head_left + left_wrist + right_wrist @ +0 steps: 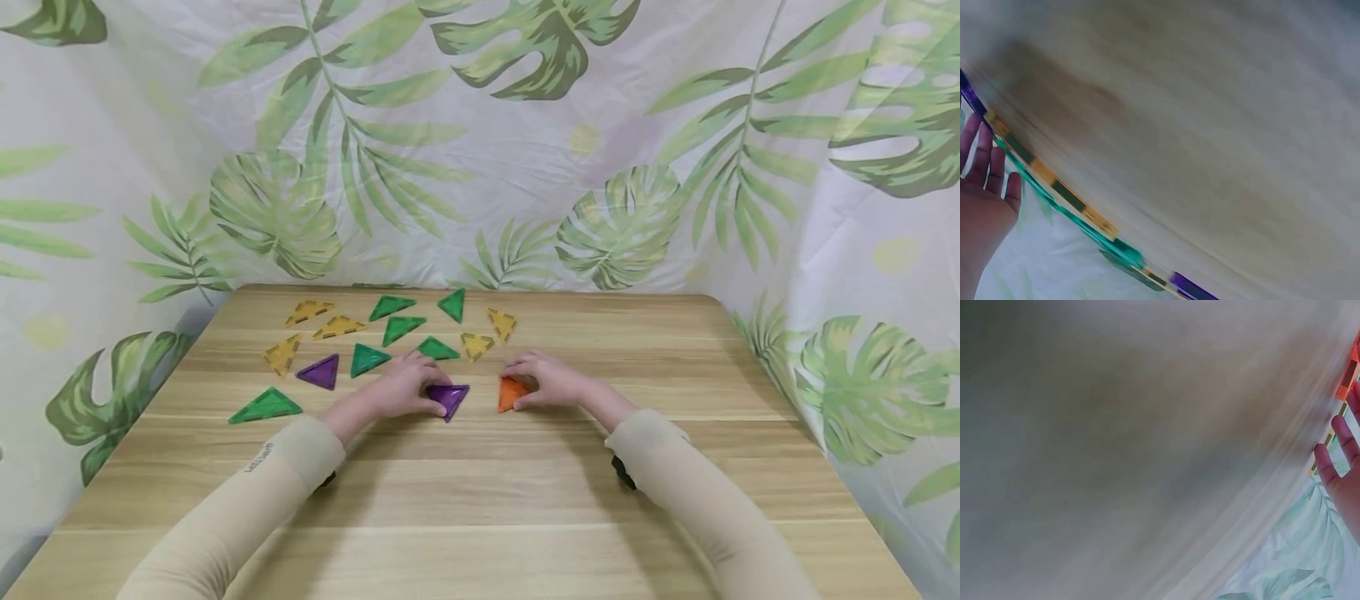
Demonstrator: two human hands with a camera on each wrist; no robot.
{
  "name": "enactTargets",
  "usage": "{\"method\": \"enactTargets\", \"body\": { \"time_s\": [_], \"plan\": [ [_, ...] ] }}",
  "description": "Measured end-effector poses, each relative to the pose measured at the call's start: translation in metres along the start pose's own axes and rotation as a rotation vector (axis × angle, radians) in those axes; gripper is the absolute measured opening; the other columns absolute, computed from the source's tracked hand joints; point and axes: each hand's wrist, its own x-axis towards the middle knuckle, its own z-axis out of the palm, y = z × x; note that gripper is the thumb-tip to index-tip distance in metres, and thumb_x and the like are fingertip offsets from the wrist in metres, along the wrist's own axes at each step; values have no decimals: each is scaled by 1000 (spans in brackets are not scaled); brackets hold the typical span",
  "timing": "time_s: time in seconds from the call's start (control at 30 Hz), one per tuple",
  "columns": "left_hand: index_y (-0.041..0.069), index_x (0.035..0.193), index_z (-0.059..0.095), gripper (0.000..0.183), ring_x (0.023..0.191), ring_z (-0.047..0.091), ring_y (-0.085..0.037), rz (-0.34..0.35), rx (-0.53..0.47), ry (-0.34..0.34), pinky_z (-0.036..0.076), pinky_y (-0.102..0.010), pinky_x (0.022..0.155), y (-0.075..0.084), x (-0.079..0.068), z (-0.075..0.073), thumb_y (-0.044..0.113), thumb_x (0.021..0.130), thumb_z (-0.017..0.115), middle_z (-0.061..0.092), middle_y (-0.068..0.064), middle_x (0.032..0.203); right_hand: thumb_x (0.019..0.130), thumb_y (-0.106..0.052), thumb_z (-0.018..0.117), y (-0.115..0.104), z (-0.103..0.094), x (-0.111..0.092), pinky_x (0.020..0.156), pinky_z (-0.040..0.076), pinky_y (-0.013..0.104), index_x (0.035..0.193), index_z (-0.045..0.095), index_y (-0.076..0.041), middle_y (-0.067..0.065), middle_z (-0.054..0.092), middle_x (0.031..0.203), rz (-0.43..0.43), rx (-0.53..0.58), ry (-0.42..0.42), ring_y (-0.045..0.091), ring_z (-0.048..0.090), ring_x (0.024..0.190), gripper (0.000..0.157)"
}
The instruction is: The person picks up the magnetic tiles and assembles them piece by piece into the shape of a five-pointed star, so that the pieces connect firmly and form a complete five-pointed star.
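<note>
Near the middle of the table my left hand (406, 387) pinches a purple triangular tile (450, 400) between thumb and fingers. To its right, across a short gap, my right hand (549, 380) grips an orange triangular tile (512, 393) by its right side. Part of each held tile is hidden under the fingers. In the left wrist view the purple tile (971, 97) shows at the fingertips by the left edge. The right wrist view catches the orange tile (1349, 372) at its right edge, beside the fingertips.
Several green tiles (267, 405) and yellow tiles (282, 355) lie spread over the table's back left and centre. Another purple tile (318, 372) lies left of my left hand. A leaf-patterned cloth (517, 167) hangs behind the wooden table (510, 517).
</note>
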Motion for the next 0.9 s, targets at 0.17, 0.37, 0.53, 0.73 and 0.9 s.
{"method": "enactTargets", "body": {
  "time_s": [0.17, 0.37, 0.53, 0.73, 0.9],
  "plan": [
    [17, 113, 68, 49, 103, 48, -19, -61, -1, 0, 37, -44, 91, 12, 5, 3, 48, 76, 74, 62, 0, 109, 81, -38, 73, -1, 4, -7, 111, 25, 48, 131, 56, -8, 12, 51, 137, 24, 0, 28, 29, 41, 130, 60],
    [16, 113, 68, 49, 102, 47, -21, -109, -4, -7, 38, -40, 86, 29, 13, 6, 48, 76, 75, 62, -4, 114, 78, -39, 75, -9, 5, -14, 110, 26, 51, 127, 60, -7, 12, 55, 132, 52, 10, 78, 32, 45, 127, 60],
    [16, 113, 69, 49, 104, 48, -21, -132, -2, 3, 37, -40, 87, 40, 22, 8, 47, 75, 75, 62, -5, 116, 77, -38, 77, -14, 5, -17, 108, 30, 50, 124, 61, -7, 12, 57, 129, 67, -13, 109, 31, 48, 124, 59],
    [15, 111, 70, 48, 100, 47, -20, -121, 1, 15, 37, -37, 84, 50, 34, 14, 48, 76, 75, 63, -3, 112, 75, -39, 78, -16, 6, -21, 102, 37, 48, 122, 63, -7, 12, 58, 126, 103, -15, 136, 30, 50, 120, 59],
    [14, 111, 70, 46, 103, 47, -21, -122, -21, 10, 37, -38, 86, 58, 41, 15, 45, 77, 75, 63, -5, 111, 73, -37, 80, -17, 9, -24, 102, 39, 45, 119, 63, -6, 11, 60, 123, 138, 21, 162, 29, 50, 119, 58]
  ]
}}
